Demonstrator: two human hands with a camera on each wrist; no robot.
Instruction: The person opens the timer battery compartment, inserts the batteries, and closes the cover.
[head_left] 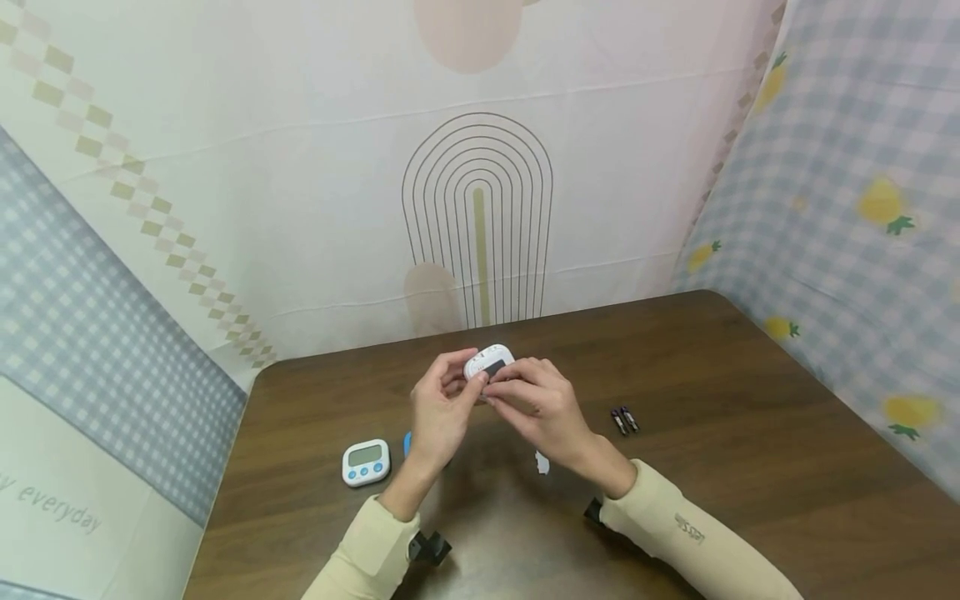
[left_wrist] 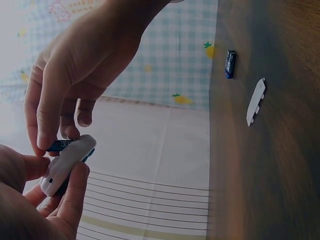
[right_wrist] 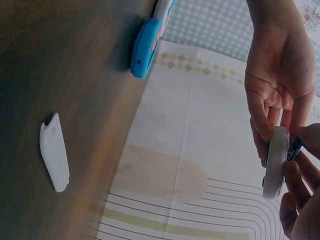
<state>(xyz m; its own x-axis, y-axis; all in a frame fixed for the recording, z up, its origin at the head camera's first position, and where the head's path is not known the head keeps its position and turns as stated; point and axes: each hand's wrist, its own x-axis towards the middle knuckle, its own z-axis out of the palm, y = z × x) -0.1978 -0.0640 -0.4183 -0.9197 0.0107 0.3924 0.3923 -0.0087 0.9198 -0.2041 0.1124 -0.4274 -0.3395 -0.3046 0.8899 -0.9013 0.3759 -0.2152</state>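
1. One held white timer [head_left: 483, 358], one tabletop white timer [head_left: 366, 463]: two.
2. Blue-cased timer [right_wrist: 141, 50]: one.
3. One pinched battery [left_wrist: 59, 145], two tabletop batteries [head_left: 618, 422]: three visible.
4. White battery cover [head_left: 542, 462]: one.
5. Left hand [head_left: 442, 408], right hand [head_left: 546, 408]: two.
6. Wooden table [head_left: 315, 375]: one.

At left on the brown wooden table [head_left: 517, 533], a white rounded plastic timer [head_left: 366, 463]; to its right, a blue rounded plastic device [head_left: 407, 443], partly behind the left wrist [head_left: 408, 490]. Farther right, a white plastic cover [head_left: 542, 463], then two dark cylindrical batteries [head_left: 630, 419]. Above the table, between left hand [head_left: 442, 408] and right hand [head_left: 546, 408], a white rounded plastic casing [head_left: 487, 359], with a dark blue cylindrical battery [left_wrist: 59, 145] against it. Beyond, a white printed cloth [head_left: 315, 192].
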